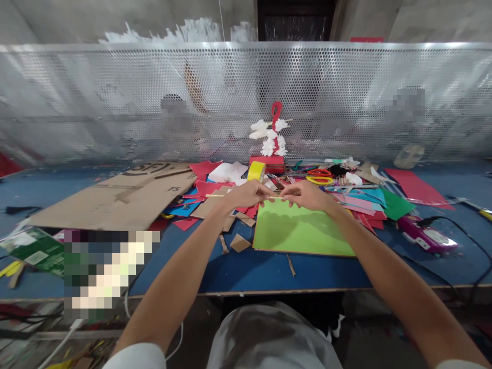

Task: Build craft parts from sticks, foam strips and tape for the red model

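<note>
One head-worn view, facing forward and down; left hand (246, 195), right hand (307, 195) close, perforated screen (130, 107) beyond

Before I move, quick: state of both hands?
Left hand: closed, pinching a thin pale stick.
Right hand: closed, pinching the same stick, near the green sheet.
</note>
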The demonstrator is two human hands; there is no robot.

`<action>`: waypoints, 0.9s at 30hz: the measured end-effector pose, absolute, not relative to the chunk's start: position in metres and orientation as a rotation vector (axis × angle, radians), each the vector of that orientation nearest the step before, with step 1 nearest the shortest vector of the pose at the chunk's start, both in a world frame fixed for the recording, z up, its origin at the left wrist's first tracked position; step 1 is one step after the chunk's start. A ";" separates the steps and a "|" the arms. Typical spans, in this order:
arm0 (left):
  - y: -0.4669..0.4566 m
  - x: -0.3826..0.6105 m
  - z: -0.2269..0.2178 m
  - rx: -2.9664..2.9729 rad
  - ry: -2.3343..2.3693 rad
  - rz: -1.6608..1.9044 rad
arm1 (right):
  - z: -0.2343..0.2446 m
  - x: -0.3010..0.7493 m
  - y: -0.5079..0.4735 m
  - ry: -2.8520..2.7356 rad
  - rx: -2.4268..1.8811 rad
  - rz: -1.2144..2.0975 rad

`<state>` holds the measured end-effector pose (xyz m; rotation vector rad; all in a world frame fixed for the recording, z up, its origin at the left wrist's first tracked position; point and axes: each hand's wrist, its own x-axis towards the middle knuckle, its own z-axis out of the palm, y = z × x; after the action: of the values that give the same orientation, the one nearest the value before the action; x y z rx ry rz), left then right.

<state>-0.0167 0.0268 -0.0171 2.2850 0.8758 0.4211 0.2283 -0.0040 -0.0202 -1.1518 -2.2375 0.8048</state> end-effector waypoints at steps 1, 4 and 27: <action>0.027 -0.016 -0.017 2.284 0.873 0.419 | -0.020 0.228 -0.004 -2.237 -1.151 0.806; 0.025 -0.015 -0.016 2.290 0.893 0.397 | -0.020 0.228 -0.004 -2.237 -1.155 0.809; 0.020 -0.015 -0.011 2.361 0.908 0.522 | -0.016 0.236 -0.005 -2.175 -1.031 0.943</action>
<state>-0.0145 0.0196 -0.0106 2.3610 0.9076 0.5217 0.2360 -0.0053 -0.0165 -1.0308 -2.1746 0.9432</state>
